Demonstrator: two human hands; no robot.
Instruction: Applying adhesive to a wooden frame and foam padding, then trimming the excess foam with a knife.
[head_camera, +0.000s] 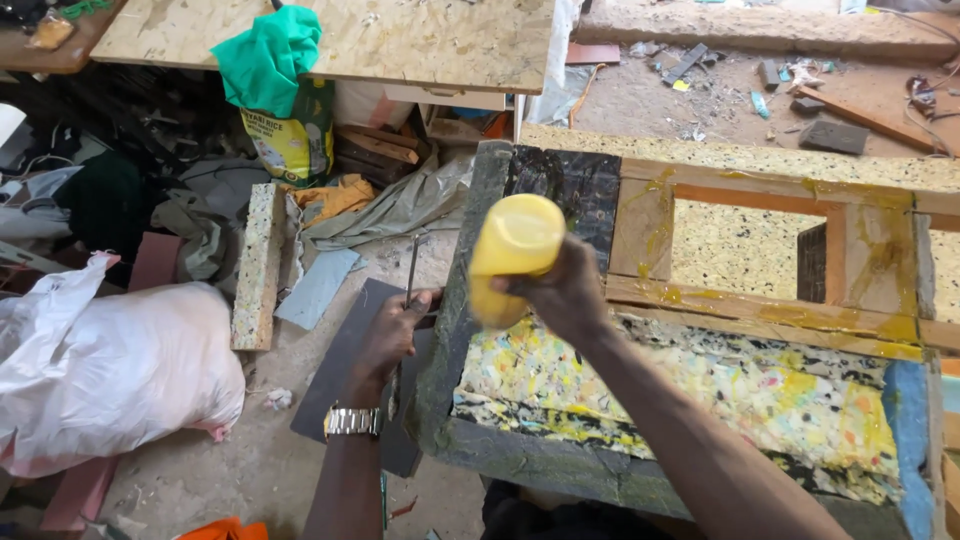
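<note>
Looking down from head height, a cluttered upholstery workshop is seen, with two bare arms reaching forward over a piece of furniture under construction. A yellow plastic bottle (512, 255) is gripped in the right hand (560, 295), the fingers wrapped tightly round its body. The bottle is held tipped, its rounded bottom turned towards the camera and its mouth hidden on the far side, aimed at the left end of a wooden seat frame (770, 250), seemingly so that its contents can run out. Glossy yellow streaks of what appears to be glue are already spread along the frame's rails.

A thin, dark metal blade (412, 268), perhaps a knife or spreader, is held upright in the left hand (395, 335), the fingers closed round its lower part. A silver wristwatch (352, 421) is worn on that wrist. The hand is placed just beside the left edge of the frame, close below the bottle, likely kept ready for spreading.

Multicoloured speckled rebonded foam (700, 390) is laid across the near part of the frame, edged with a grey foam strip (450, 330). To the left, on the dusty floor (290, 470), a white plastic sack (110, 370), a narrow foam offcut (258, 265) and a yellow printed bag topped with green cloth (270, 55) are seen. A chipboard surface (400, 40) lies at the far side.
</note>
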